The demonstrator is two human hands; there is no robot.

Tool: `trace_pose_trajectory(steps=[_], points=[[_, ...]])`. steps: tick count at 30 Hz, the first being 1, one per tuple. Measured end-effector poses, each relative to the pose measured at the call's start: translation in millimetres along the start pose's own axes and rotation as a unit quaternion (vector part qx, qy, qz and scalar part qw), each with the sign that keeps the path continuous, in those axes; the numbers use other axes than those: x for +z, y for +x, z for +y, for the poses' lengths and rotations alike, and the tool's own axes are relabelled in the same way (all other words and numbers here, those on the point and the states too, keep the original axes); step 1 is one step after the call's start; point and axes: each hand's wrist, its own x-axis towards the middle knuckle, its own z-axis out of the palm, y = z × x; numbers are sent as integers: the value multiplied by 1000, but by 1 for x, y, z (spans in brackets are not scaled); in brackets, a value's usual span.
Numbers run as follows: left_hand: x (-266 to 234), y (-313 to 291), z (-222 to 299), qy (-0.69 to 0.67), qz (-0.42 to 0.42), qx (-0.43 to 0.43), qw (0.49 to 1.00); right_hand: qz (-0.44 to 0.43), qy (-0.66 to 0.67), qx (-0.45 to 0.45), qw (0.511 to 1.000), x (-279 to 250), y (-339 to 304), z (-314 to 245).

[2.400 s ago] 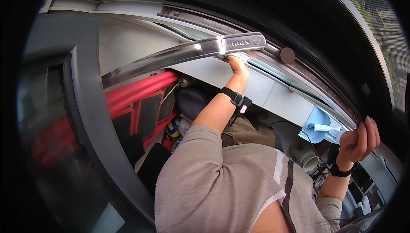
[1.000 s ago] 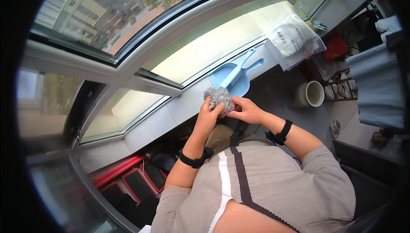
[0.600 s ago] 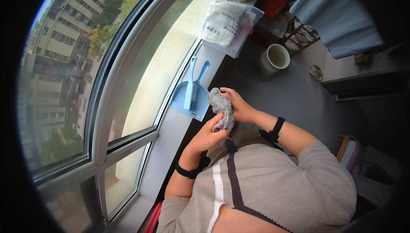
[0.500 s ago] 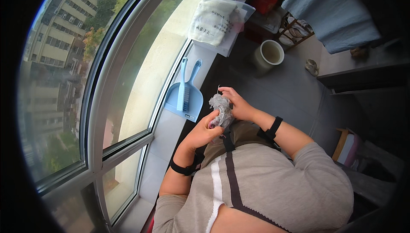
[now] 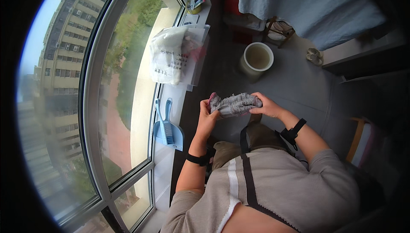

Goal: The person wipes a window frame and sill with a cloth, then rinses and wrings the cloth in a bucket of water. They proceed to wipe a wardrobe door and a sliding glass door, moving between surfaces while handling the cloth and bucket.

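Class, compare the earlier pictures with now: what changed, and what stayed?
The left hand has come off the metal bar; the right hand has moved inward and gripped the grey rag too. Bunched before, the rag is now drawn out between both hands. The blue dustpan and brush stay on the windowsill.

A cloth [image 5: 235, 105] lies between the left grip [image 5: 206, 119] and right grip [image 5: 271, 106]. Left of the left grip, a brush [image 5: 166, 133] lies in a dustpan [image 5: 178, 136] on the windowsill [image 5: 163, 167], with a bag [image 5: 168, 59] farther ahead. A bucket [image 5: 249, 71] stands on the floor [image 5: 299, 92] ahead of both grips.
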Motion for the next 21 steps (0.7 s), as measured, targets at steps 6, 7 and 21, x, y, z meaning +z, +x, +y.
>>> trace_pose_trajectory(steps=[6, 7, 21], points=[[90, 105, -20, -24, -13, 19, 999, 87, 75, 68, 991, -112, 15, 8], [98, 120, -25, -5, -4, 15, 1000, 105, 79, 71, 989, -123, 22, 11], [169, 340, -136, 20, -7, -21, 1000, 278, -334, -76, 897, -235, 172, 83]])
